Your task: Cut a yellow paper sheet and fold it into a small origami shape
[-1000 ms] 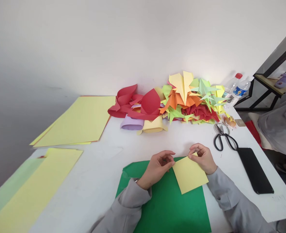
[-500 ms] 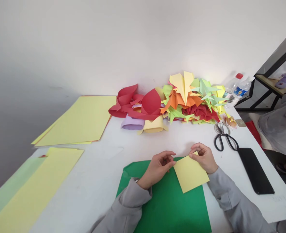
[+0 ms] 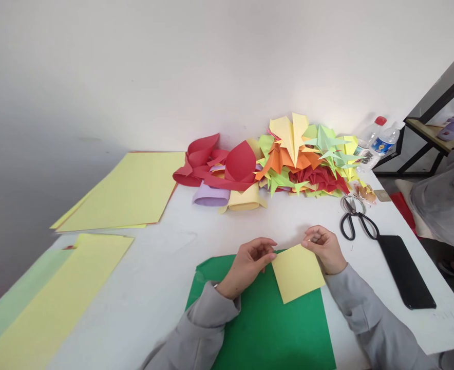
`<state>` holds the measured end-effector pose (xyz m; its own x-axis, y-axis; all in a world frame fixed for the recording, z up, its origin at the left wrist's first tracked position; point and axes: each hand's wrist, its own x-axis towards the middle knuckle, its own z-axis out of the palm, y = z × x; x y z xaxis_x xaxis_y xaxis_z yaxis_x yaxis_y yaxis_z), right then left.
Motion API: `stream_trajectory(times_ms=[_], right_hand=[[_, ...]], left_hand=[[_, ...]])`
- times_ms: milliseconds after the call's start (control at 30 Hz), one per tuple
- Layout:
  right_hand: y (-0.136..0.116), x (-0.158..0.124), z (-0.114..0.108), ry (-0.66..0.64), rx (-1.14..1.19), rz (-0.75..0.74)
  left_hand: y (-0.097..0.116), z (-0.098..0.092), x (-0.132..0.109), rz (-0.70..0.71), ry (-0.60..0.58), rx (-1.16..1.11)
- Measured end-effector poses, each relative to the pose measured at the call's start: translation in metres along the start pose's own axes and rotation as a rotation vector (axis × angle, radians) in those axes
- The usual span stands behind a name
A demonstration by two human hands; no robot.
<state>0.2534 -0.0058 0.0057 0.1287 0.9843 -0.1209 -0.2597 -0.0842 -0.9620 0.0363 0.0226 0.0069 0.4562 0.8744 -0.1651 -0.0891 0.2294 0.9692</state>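
Note:
A square of yellow paper (image 3: 299, 274) is held up, tilted, over a green sheet (image 3: 265, 329) on the white table. My left hand (image 3: 249, 264) pinches its upper left corner between thumb and fingers. At the upper right corner, my right hand (image 3: 325, 250) grips it the same way, thumb in front. The fingertips behind the paper are partly hidden. Past my right hand lie black-handled scissors (image 3: 360, 221), and beside them a flat black object (image 3: 406, 272) that looks like a phone.
Large yellow sheets (image 3: 123, 192) and yellow and green strips (image 3: 61, 293) cover the table's left. Folded paper pieces (image 3: 304, 159) and red paper shapes (image 3: 238, 164) are heaped along the wall. Plastic bottles (image 3: 383, 144) stand behind. A person in grey (image 3: 446, 195) is at the right.
The yellow paper has shifted slightly left and turned a little, so its top edge lies more level. Both hands still hold its upper corners.

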Motion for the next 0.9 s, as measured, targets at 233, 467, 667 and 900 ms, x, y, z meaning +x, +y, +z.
stream_trajectory(times_ms=[233, 467, 667, 900], right_hand=[[0.0003, -0.0008, -0.0012, 0.023, 0.013, 0.033], [-0.003, -0.0025, 0.0037, 0.071, 0.054, 0.081], [-0.0018, -0.002, 0.0035, 0.074, 0.063, 0.08], [-0.0001, 0.0005, -0.0016, 0.043, 0.032, 0.07]], left_hand=[[0.0041, 0.0004, -0.0018, -0.011, 0.014, 0.005], [0.0036, 0.0003, -0.0019, -0.016, 0.005, 0.014], [0.0047, 0.0006, -0.0019, -0.024, -0.01, 0.002], [0.0089, -0.0004, -0.0034, 0.027, 0.026, 0.03]])
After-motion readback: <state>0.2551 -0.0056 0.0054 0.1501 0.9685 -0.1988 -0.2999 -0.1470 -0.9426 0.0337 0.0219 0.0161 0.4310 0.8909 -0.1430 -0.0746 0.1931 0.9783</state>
